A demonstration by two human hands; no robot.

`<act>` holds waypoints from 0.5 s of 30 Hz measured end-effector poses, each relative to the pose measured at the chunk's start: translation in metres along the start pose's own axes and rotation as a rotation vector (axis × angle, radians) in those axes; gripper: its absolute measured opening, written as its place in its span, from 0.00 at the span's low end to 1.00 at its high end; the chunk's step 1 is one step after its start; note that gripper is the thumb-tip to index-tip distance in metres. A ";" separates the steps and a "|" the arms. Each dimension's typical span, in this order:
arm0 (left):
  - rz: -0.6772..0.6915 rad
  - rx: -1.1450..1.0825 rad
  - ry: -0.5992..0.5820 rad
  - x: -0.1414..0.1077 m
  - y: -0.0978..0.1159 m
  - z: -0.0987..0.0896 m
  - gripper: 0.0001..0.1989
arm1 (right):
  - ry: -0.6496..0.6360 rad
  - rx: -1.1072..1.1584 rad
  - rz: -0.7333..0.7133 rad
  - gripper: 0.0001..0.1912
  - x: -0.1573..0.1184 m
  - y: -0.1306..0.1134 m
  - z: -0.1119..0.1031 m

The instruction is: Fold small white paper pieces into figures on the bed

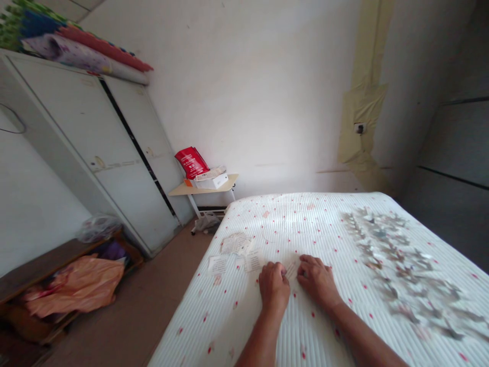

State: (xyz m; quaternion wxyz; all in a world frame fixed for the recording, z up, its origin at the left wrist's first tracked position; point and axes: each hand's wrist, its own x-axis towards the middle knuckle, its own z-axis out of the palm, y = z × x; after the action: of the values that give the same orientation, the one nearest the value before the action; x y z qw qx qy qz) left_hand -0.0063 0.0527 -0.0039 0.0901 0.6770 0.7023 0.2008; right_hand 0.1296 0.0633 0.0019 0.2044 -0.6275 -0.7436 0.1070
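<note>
Narrow paper slip [291, 269] between left hand [274, 285] and right hand [317, 278], near middle of bed [225, 326]; fingers of both curled, pinching or loose, cannot tell. Flat printed papers [252, 262] toward left edge. Small crimped paper shapes [401, 272] in rows along right edge, blurred. White ribbed cover, red-dotted. Whitish wall [267, 102], grey wardrobe [76, 117] beyond. Slip's outline indistinct

From my feed I can read no words: white characters on the glossy red plastic bag [192, 162] and dark printed lines on the rectangular white paper slips [218, 265] stay too small.
</note>
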 end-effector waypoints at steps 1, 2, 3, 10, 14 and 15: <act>-0.001 0.004 0.001 0.000 -0.001 0.000 0.09 | 0.000 0.002 0.001 0.08 0.000 0.000 0.000; 0.000 0.007 0.003 0.000 -0.001 0.000 0.09 | -0.001 0.003 0.003 0.08 0.000 0.000 0.000; -0.001 0.010 0.006 0.000 -0.002 -0.001 0.10 | -0.003 0.006 0.004 0.08 0.000 0.000 -0.001; -0.022 0.058 -0.025 -0.001 -0.004 -0.003 0.10 | 0.007 0.013 0.006 0.07 0.001 0.003 0.002; -0.032 0.029 -0.003 0.000 -0.008 -0.005 0.12 | -0.011 0.012 0.013 0.07 0.002 0.003 0.002; -0.028 0.020 -0.003 0.000 -0.010 -0.005 0.13 | -0.010 0.010 0.014 0.07 0.002 0.003 0.002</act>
State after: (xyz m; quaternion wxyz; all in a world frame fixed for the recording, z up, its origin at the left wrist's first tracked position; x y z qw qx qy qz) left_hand -0.0176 0.0518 -0.0032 0.0873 0.6681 0.7137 0.1915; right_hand 0.1312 0.0657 -0.0008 0.2030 -0.6310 -0.7398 0.1155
